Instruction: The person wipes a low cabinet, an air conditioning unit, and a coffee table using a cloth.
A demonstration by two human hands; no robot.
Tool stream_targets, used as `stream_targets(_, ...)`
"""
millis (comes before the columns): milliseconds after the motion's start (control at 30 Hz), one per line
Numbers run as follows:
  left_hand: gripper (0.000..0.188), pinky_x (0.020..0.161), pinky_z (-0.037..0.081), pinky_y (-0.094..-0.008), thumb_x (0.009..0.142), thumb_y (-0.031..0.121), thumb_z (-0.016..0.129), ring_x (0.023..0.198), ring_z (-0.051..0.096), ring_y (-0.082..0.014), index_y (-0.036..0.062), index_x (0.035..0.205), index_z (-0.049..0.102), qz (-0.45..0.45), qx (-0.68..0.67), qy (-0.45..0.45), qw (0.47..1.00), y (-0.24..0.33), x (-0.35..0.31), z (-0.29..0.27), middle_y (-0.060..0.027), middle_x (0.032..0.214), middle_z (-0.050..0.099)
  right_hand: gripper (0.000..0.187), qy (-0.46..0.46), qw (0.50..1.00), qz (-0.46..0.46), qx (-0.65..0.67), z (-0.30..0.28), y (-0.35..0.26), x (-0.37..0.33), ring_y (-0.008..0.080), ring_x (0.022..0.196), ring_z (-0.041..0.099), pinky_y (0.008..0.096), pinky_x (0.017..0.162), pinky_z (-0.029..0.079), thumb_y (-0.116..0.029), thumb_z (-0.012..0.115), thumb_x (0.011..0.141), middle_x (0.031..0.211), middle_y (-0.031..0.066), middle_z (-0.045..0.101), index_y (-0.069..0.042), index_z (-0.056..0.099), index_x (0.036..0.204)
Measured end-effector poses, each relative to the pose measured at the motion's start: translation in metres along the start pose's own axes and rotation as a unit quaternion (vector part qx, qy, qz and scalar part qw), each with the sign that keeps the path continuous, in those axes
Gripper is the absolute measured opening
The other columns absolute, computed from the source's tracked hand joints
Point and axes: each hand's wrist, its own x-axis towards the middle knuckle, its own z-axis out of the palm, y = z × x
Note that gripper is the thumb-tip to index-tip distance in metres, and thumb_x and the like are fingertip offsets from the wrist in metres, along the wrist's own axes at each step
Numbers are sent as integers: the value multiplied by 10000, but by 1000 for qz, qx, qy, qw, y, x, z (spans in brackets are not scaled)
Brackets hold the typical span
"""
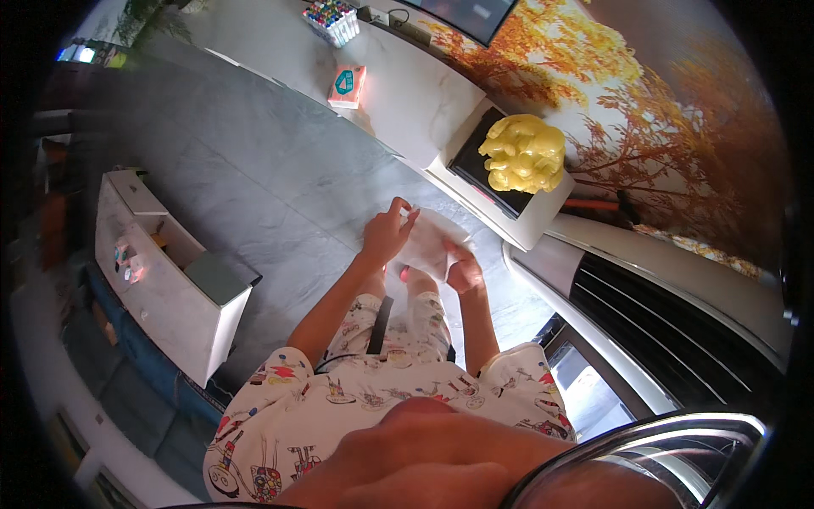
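A thin white tissue is stretched between my two hands, above the floor and in front of my legs. My left hand pinches its upper left part, fingers closed on the edge. On the other side my right hand grips the right edge, its fingers partly behind the sheet. Beyond them, on the long white cabinet, lies an orange-and-white tissue pack, apart from both hands. A glossy yellow figurine stands on a black base at the cabinet's right end.
A clear box of colourful markers stands at the back of the cabinet, near a screen. At left is a white table with an open drawer, beside a dark blue sofa. A black-striped panel is at right.
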Motion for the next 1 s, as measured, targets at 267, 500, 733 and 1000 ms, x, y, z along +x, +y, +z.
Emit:
stream_targets(267, 313, 646, 428, -458, 763, 405, 463, 741, 563, -332, 116, 865, 527, -31, -77, -137, 987, -58, 19, 102, -183, 748, 582, 380, 276, 857, -417, -127, -73, -13, 36, 188, 1022, 472, 314, 853, 377, -248, 416, 849, 1153, 68, 466, -50, 420, 1173)
stream_targets(500, 241, 594, 443, -443, 721, 302, 535, 677, 580, -329, 123, 880, 559, 207, 4, -218, 954, -54, 55, 191, -139, 742, 599, 374, 233, 869, -436, -23, -74, -1, 103, 214, 1055, 445, 326, 901, 337, -218, 424, 856, 1136, 105, 471, 2, 419, 1159)
stream_targets(733, 284, 660, 411, -393, 707, 319, 569, 764, 545, -256, 86, 871, 563, 369, 28, -343, 863, -46, 127, 223, -90, 818, 587, 413, 55, 924, -377, -43, -50, -42, 135, 220, 1063, 446, 353, 917, 346, -181, 508, 815, 1138, 112, 470, 1, 396, 1168)
stream_targets(1000, 367, 778, 361, -370, 706, 375, 570, 906, 491, -231, 82, 927, 569, 502, 302, -445, 677, -44, 111, 343, -59, 943, 559, 384, 245, 571, -678, -393, -85, -49, 140, 201, 988, 486, 315, 782, 435, -31, 450, 790, 1146, 161, 465, 29, 401, 1167)
